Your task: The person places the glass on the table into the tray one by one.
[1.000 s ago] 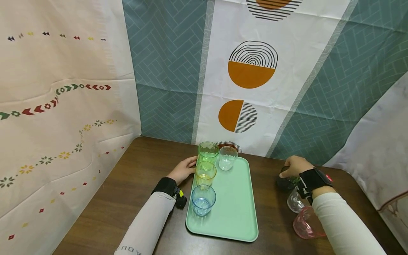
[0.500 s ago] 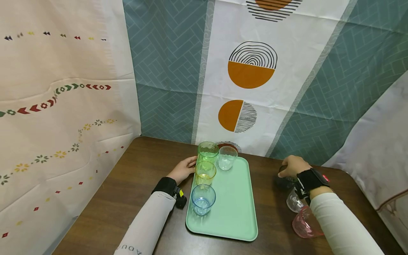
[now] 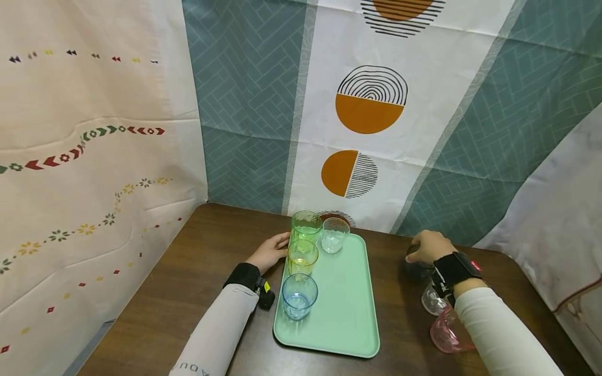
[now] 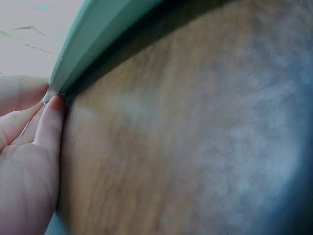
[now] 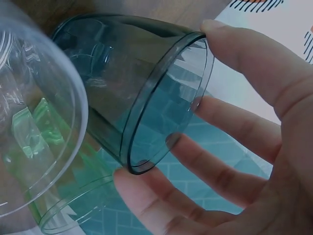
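My left hand [image 3: 270, 251] pinches the left rim of a pale green tray [image 3: 345, 313]; the left wrist view shows thumb and fingers meeting at the tray's edge. Standing on the tray are a blue glass [image 3: 298, 297], a yellow glass [image 3: 302, 258], a green glass [image 3: 306, 227] and a clear glass [image 3: 334, 237]. To the right of the tray, my right hand [image 3: 430, 246] holds a dark, smoky glass [image 5: 112, 63] from above, thumb and fingertips spread around its rim. Close beside it in the right wrist view are another clear glass [image 5: 68, 161] and a green-tinted glass [image 5: 78, 205].
A pink glass [image 3: 447, 331] stands on the brown table [image 3: 404, 324] near my right forearm, which partly covers it. Patterned cloths hang behind and along both sides. A strip of table [image 3: 211, 245] lies left of the tray.
My right hand has shifted slightly left with the dark glass. The left hand, the tray and the glasses on it keep their places.
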Demonstrator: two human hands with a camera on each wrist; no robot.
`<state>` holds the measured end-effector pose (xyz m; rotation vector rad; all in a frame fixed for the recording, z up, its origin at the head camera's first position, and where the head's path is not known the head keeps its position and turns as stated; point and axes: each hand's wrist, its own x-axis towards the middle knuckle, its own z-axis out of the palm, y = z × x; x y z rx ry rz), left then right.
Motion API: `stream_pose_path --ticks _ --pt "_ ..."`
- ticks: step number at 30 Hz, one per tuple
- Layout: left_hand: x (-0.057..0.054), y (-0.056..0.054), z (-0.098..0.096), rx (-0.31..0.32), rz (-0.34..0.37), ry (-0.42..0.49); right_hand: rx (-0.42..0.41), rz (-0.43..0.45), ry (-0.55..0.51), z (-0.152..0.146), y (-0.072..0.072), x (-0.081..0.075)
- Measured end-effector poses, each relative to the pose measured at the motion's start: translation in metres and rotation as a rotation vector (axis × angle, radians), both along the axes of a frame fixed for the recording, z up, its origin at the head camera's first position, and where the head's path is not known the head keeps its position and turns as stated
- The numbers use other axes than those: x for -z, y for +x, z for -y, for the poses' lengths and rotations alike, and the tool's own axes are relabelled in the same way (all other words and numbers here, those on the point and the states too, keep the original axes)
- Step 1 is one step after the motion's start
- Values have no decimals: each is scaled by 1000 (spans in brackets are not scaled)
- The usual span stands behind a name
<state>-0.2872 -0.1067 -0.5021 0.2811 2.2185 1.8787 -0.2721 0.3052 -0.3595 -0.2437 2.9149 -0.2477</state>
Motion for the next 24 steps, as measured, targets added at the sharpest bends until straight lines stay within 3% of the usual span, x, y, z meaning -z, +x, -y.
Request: stream_pose_path --ticks 24 --pt "3 -3 2 -2 28 11 -32 -137 -105 33 1 2"
